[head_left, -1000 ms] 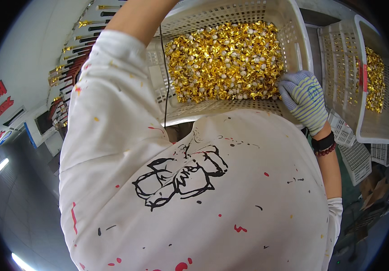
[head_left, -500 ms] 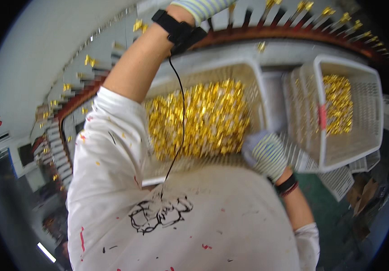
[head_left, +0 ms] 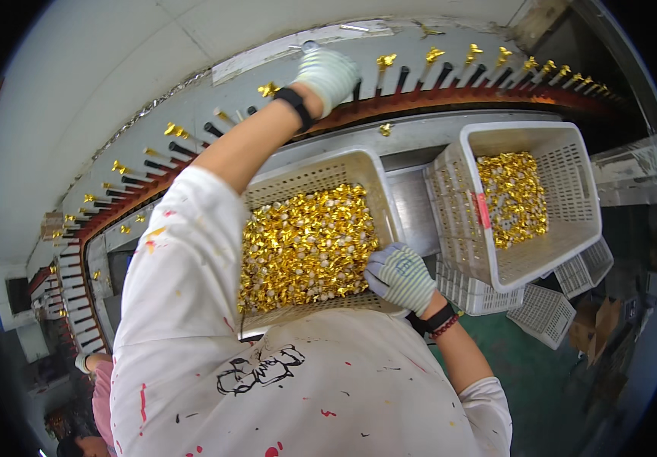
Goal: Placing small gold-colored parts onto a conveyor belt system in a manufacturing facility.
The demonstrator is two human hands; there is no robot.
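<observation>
Striped gloves cover both my hands. My left hand (head_left: pixel 328 78) reaches far forward over the curved line of upright pegs (head_left: pixel 403 78), its fingers drawn together at a small greyish tip I cannot make out. At the near right corner of a pale plastic basket (head_left: pixel 386 190), my right hand (head_left: pixel 402 279) is curled closed over the rim. Its fingertips are hidden, touching or close to the heap of small shiny gold pieces (head_left: pixel 309 244) inside. Several pegs carry gold pieces (head_left: pixel 434 54) on top; others show bare black ends.
Right of the basket, a second pale basket (head_left: pixel 565 183) with a red mark holds more gold pieces (head_left: pixel 513 198). More baskets (head_left: pixel 543 316) and a cardboard box (head_left: pixel 601 327) sit lower right. A loose gold piece (head_left: pixel 386 129) lies on the ledge. Another person's pink sleeve (head_left: pixel 101 396) shows lower left.
The view has shifted, bringing my left hand fully into sight at the peg line. My right hand stays at the basket corner, fingers curled. The other person has come into view.
</observation>
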